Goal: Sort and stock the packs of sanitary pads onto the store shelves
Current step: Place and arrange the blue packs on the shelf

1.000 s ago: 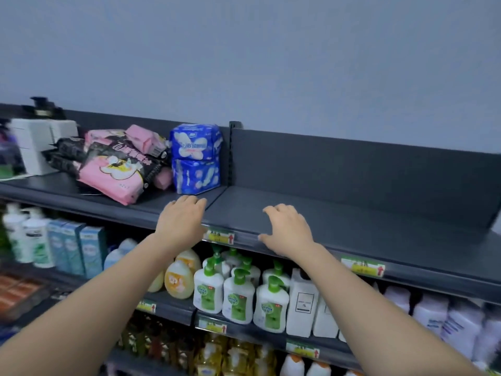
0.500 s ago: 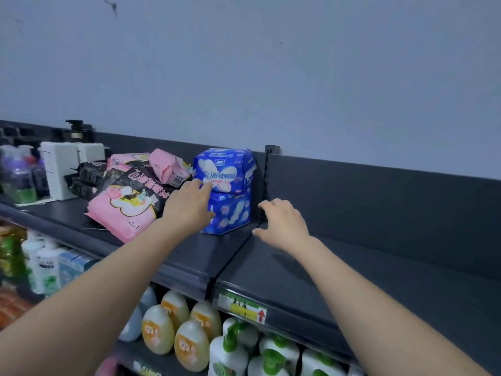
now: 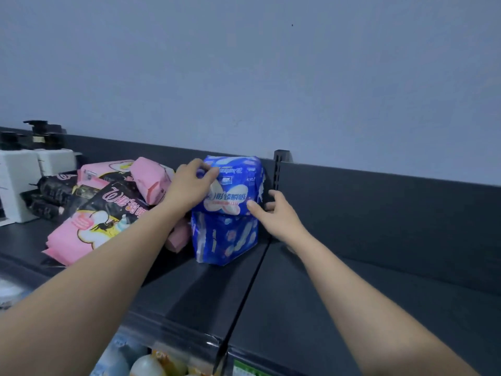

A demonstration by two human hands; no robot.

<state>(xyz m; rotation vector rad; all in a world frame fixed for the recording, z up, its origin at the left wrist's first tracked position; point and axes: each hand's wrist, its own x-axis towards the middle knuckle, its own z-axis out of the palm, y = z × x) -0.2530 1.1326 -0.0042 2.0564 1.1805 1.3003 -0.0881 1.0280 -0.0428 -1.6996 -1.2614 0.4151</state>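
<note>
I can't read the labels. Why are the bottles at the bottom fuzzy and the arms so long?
Head view: the bottles sit blurred at the frame's bottom edge; the wide-angle lens stretches the forearms; light is dim and even; the top blue pack looks sharper.

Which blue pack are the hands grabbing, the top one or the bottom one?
The upper blue pack, the one stacked on the lower blue pack. The left hand grips its top corner and the right hand pinches its right edge.

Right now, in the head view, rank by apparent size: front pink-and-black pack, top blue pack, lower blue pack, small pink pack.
1. front pink-and-black pack
2. top blue pack, lower blue pack: look alike
3. small pink pack
</note>
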